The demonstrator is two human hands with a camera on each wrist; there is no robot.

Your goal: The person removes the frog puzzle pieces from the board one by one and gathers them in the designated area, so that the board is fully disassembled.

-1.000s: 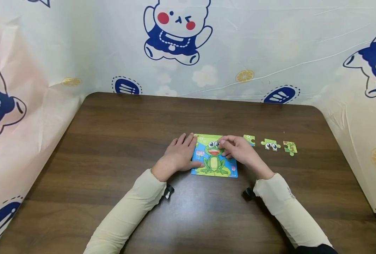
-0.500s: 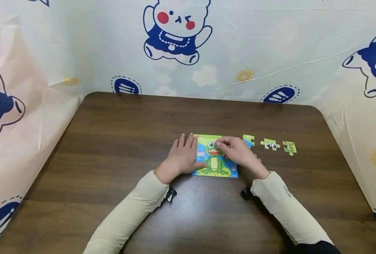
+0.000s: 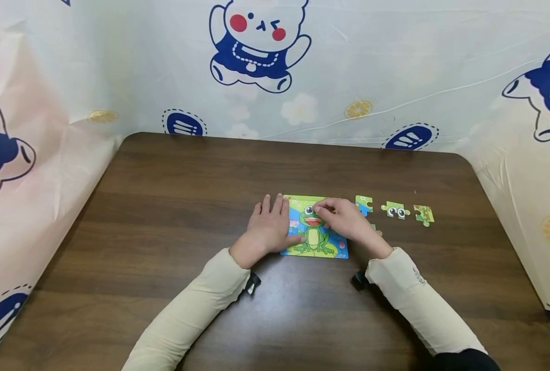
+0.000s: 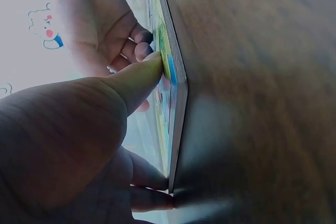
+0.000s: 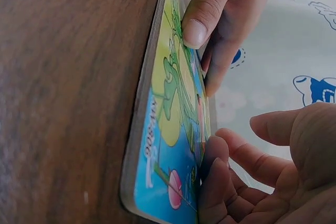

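Note:
A square frog puzzle board [image 3: 314, 242] lies flat on the brown table in the head view. My left hand [image 3: 269, 226] rests on its left side with the fingers spread. The left thumb [image 5: 197, 30] lies on the picture, as the right wrist view shows. Over the board's upper right part is my right hand [image 3: 346, 219], its fingers loosely bent and the fingertips at the picture. In the right wrist view its thumb [image 5: 275, 127] and index finger stand apart with nothing seen between them. One of the frog's eyes is hidden beneath this hand.
Right of the board lie loose puzzle pieces: a green and blue one [image 3: 364, 205], one with two eyes [image 3: 396, 211] and a green and brown one [image 3: 424, 215]. Another piece [image 3: 377, 230] shows partly beside the right wrist. A printed curtain [image 3: 265, 113] hangs behind the table [image 3: 172, 196].
My right hand has shifted slightly left over the frog's face, covering one eye. The left hand has slid a little right on the board. The piece beside my right wrist has come into view.

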